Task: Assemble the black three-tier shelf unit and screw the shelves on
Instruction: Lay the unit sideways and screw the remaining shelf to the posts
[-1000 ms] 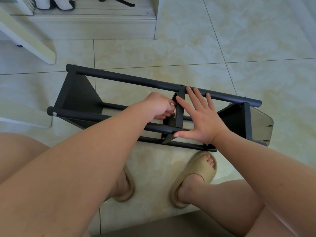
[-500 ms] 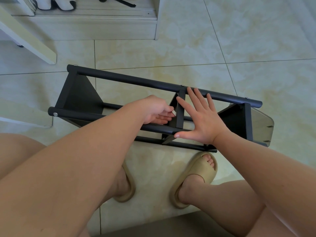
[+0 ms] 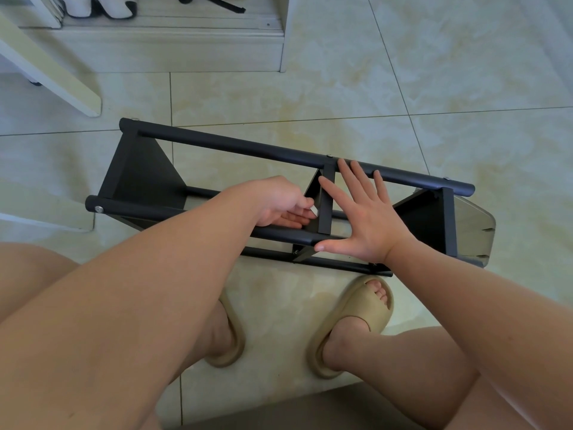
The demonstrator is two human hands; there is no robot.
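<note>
Looking down at the black rack [image 3: 217, 144] lying on its side on the floor [image 3: 434, 72], right in front of two beige sandals [image 3: 359, 308]. Plenty of bare tile beyond the far pole and off to the right. Tighter on the left, with a white leg [image 3: 62, 79] slanting down near that corner and a pale step [image 3: 173, 54] behind. Near pole almost at the toes. Left hand [image 3: 280, 203] stuck in between the two top poles, fingers curled, pinching a small pale bit [image 3: 313, 210] right against the middle shelf [image 3: 326, 209]; no telling what kind. Right hand [image 3: 361, 225] laid flat with fingers spread, just right of that shelf, fingertips on the far pole and thumb on the near one. Hands close but not touching. Round matte poles, flat triangular-looking panels, a shiny screw head [image 3: 99, 208] at the near pole's left end. Glossy cream tiles with thin grout lines.
</note>
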